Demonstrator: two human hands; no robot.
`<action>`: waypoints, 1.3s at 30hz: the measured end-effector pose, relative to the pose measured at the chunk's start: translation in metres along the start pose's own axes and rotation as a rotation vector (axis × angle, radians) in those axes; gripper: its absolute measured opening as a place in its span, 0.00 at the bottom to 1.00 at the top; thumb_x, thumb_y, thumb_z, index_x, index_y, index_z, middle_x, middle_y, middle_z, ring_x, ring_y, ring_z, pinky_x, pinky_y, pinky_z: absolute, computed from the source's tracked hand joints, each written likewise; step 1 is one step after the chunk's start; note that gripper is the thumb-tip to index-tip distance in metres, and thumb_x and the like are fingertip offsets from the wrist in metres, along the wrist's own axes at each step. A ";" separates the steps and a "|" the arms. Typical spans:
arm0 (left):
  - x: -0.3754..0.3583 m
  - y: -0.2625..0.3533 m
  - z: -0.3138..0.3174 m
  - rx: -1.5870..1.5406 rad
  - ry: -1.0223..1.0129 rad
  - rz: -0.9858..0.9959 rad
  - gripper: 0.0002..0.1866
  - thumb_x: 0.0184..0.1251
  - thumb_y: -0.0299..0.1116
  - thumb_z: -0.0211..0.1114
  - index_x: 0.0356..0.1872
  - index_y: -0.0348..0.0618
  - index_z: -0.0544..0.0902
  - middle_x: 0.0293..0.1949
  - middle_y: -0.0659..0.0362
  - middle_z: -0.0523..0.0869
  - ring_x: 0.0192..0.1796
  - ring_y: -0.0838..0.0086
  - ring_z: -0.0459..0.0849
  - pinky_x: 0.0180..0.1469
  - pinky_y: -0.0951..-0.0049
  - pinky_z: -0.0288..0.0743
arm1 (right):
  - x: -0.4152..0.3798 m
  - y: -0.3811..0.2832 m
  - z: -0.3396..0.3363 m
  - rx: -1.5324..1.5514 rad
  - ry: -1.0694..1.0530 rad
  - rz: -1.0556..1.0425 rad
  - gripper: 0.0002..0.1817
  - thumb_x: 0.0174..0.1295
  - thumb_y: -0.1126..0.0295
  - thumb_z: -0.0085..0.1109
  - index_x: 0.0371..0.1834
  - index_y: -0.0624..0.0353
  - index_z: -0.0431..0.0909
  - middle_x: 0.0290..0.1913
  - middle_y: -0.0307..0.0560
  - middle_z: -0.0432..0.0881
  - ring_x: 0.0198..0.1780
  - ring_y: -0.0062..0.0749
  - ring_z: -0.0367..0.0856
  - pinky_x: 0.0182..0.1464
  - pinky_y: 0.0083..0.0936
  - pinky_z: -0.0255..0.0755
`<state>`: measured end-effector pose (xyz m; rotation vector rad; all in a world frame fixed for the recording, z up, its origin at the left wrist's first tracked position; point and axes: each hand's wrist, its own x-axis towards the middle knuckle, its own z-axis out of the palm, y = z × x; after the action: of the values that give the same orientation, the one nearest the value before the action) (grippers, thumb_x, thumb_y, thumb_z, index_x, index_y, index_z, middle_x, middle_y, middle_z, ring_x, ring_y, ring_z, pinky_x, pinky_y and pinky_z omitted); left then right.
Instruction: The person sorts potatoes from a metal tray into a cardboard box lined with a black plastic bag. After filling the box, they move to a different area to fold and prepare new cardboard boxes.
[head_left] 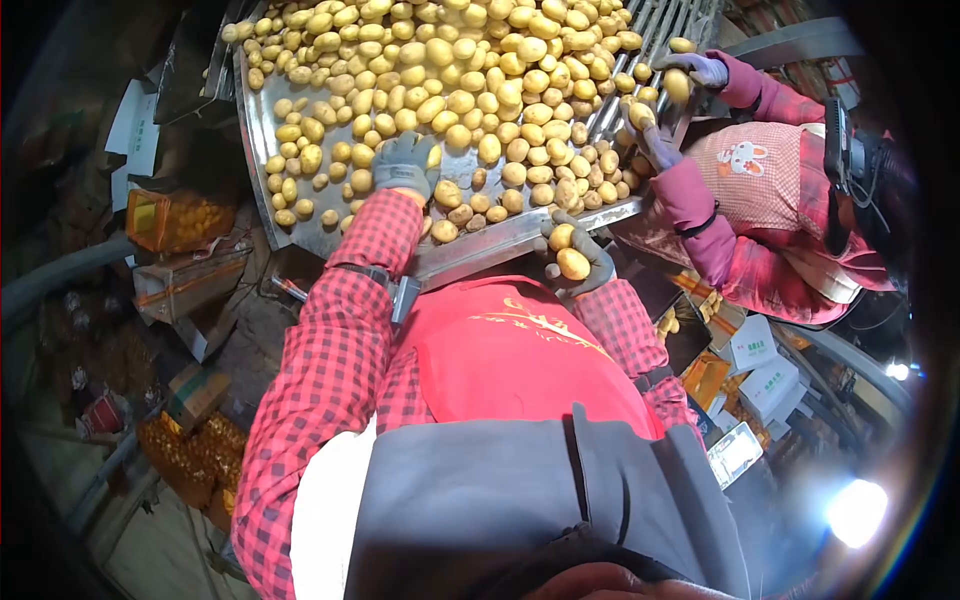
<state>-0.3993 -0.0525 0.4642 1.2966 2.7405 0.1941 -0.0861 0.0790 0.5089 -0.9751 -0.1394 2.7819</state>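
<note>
My left hand point(403, 165), in a grey work glove, reaches onto the sloping metal sorting table point(262, 165). Its fingers curl down among the potatoes, and a yellow potato point(434, 157) is held at its thumb side; the fingertips are partly hidden. Just outside the table's front edge, my right hand point(590, 263), also gloved, is turned up and closed around two potatoes point(573, 264). Loose potatoes point(450, 75) of mixed sizes cover much of the table, thickest toward the back.
Across the right side, a co-worker's gloved hands point(655, 140) handle potatoes beside metal rollers point(665, 35). A raised metal lip point(490, 247) runs along the table's front. Cardboard boxes point(190, 280) and a mesh bag of potatoes point(195, 455) stand at left; white cartons point(765, 375) lie at right.
</note>
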 end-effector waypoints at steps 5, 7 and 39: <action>0.021 -0.009 -0.002 0.091 -0.181 0.082 0.28 0.51 0.44 0.76 0.54 0.49 0.79 0.56 0.56 0.80 0.57 0.57 0.81 0.58 0.60 0.76 | 0.017 0.011 0.009 -0.199 0.009 -0.037 0.26 0.68 0.67 0.59 0.70 0.54 0.68 0.58 0.50 0.78 0.58 0.47 0.80 0.42 0.37 0.81; 0.020 -0.007 -0.007 -0.172 -0.192 -0.089 0.29 0.48 0.44 0.77 0.53 0.48 0.79 0.53 0.54 0.82 0.54 0.56 0.83 0.56 0.60 0.77 | 0.028 0.015 0.005 -0.304 -0.040 -0.006 0.28 0.68 0.63 0.60 0.71 0.54 0.68 0.55 0.47 0.79 0.57 0.44 0.80 0.45 0.37 0.82; 0.032 0.059 -0.030 -0.140 -0.235 0.194 0.22 0.41 0.55 0.75 0.34 0.51 0.88 0.55 0.47 0.81 0.61 0.52 0.76 0.63 0.52 0.68 | -0.102 -0.063 -0.060 -0.613 0.603 -0.235 0.31 0.69 0.53 0.60 0.72 0.54 0.67 0.69 0.48 0.73 0.60 0.38 0.78 0.53 0.42 0.78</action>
<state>-0.3789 0.0071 0.5023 1.4447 2.3639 0.2285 0.0386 0.1206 0.5340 -1.7448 -0.9719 2.1362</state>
